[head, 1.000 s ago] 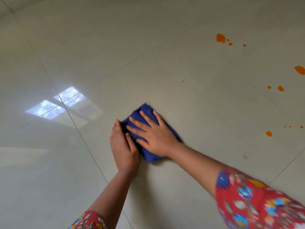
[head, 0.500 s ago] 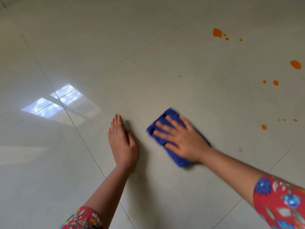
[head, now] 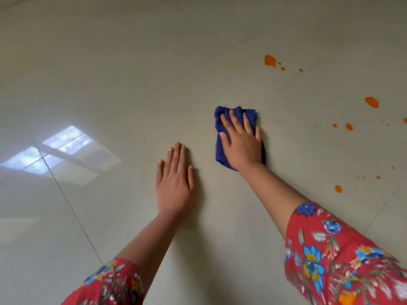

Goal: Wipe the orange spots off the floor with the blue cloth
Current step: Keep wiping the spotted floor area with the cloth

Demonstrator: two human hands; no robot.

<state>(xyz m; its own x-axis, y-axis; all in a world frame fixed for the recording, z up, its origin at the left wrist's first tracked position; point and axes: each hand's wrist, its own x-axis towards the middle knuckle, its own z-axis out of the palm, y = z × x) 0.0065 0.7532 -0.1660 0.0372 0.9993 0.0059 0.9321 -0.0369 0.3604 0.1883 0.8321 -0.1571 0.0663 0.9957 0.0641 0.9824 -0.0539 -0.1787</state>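
blue cloth [head: 233,116] under flat, spread right hand [head: 242,146], left hand [head: 174,181] flat on floor [head: 110,62] just beside

No readable text, label, brand, number or sign appears anywhere in the head view.

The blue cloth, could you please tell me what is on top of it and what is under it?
The right hand lies flat on the blue cloth, fingers spread. The cloth rests on the floor; the patch beneath it is covered.
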